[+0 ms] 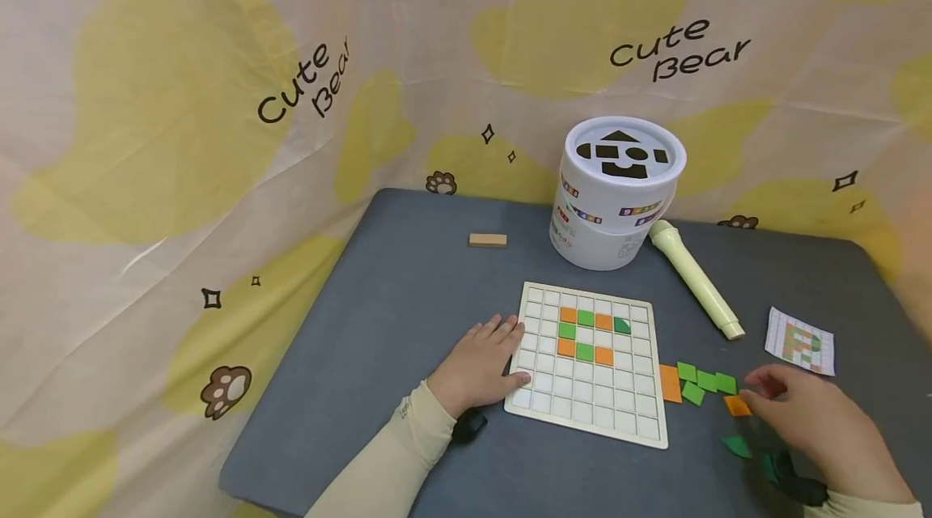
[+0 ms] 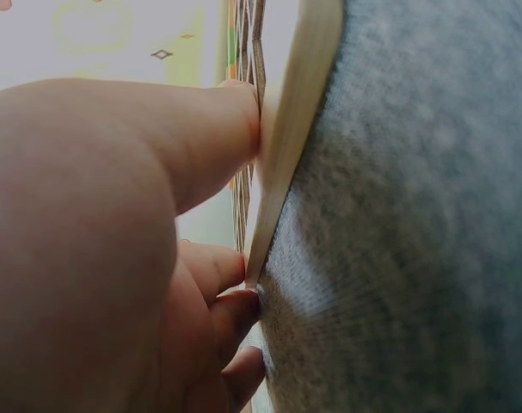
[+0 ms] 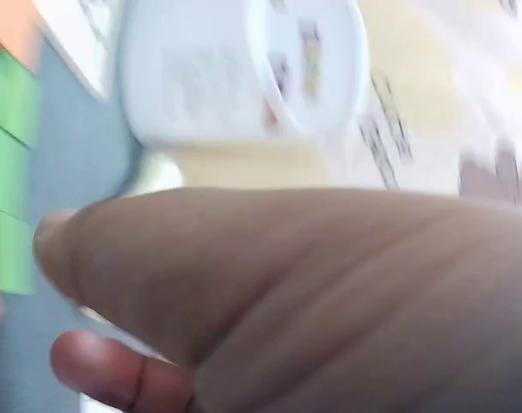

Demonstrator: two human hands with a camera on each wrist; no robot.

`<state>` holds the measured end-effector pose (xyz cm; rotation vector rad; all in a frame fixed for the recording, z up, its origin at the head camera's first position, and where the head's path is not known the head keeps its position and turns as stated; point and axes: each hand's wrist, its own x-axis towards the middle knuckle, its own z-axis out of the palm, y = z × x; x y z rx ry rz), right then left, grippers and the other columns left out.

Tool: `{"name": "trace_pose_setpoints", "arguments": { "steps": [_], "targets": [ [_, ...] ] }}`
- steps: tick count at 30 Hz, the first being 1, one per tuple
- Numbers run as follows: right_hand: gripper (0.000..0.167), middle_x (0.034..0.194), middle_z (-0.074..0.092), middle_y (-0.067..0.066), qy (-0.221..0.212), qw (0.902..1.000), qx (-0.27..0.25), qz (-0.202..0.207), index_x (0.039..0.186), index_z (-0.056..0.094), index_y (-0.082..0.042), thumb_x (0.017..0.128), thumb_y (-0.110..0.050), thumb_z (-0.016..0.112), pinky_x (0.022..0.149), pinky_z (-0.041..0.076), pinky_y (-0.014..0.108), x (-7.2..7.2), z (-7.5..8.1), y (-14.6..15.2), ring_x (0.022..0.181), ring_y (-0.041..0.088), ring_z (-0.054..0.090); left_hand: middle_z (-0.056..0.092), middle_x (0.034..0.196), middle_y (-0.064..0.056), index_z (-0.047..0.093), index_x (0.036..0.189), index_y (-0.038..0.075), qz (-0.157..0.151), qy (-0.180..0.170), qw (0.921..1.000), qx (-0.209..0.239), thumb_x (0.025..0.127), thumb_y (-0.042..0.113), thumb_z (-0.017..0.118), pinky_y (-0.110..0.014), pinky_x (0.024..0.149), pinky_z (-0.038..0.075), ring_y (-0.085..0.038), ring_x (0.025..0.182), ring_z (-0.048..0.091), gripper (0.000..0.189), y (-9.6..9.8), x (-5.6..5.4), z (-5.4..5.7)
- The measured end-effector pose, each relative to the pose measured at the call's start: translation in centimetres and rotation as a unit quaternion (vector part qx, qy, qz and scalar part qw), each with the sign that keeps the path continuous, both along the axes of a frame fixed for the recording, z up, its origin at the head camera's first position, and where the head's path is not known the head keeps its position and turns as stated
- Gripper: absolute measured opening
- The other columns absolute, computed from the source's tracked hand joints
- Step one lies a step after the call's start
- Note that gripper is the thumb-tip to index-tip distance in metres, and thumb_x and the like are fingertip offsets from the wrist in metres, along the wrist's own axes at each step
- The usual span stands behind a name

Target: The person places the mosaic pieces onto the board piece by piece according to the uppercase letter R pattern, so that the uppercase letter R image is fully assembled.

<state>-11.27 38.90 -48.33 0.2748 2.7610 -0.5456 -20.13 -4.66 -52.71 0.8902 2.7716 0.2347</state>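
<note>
My left hand (image 1: 480,364) rests along the left edge of a square wooden grid board (image 1: 582,413), fingers spread and the thumb on its rim. In the left wrist view the thumb (image 2: 218,138) presses the board's side. Orange and green square tiles (image 1: 586,317) and one dark green quarter-round tile (image 1: 622,325) sit in its cells. My right hand (image 1: 815,413) hovers over the table right of the board, beside a loose orange tile (image 1: 737,405). Its thumb and a finger (image 3: 97,366) stand apart with nothing between them.
Several green tiles (image 1: 706,380) and orange tiles (image 1: 671,384) lie right of the board, with dark green pieces (image 1: 738,446) nearer. A pattern card (image 1: 799,342) lies behind my right hand. Farther back are a white bucket (image 1: 612,210), a pale green microphone-shaped stick (image 1: 695,279) and a wooden block (image 1: 488,240).
</note>
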Motion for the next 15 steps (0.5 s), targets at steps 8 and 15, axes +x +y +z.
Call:
{"name": "trace_pose_setpoints", "arguments": {
  "steps": [8, 15],
  "targets": [
    [0.034, 0.081, 0.057, -0.003, -0.040, 0.9982, 0.034, 0.030, 0.101, 0.071, -0.010, 0.094, -0.041, 0.082, 0.064, 0.046, 0.043, 4.3, -3.0, -1.7, 0.073, 0.018, 0.055, 0.029, 0.174, -0.006, 0.033, 0.169, 0.011, -0.004, 0.007, 1.0000, -0.006, 0.107, 0.056, 0.057, -0.046, 0.128, 0.024, -0.028, 0.161, 0.023, 0.080, 0.4, -0.1, 0.1],
    [0.018, 0.076, 0.056, -0.007, 0.070, 0.9952, 0.030, 0.062, 0.089, 0.067, -0.020, 0.091, -0.026, 0.084, 0.059, 0.043, 0.037, 4.4, -2.8, -3.5, 0.068, 0.014, 0.051, 0.031, 0.173, -0.007, 0.036, 0.168, 0.010, -0.002, 0.005, 1.0000, 0.000, 0.106, 0.054, 0.059, -0.047, 0.128, 0.025, -0.029, 0.160, 0.025, 0.079, 0.1, 0.2, -0.1]
  ]
}}
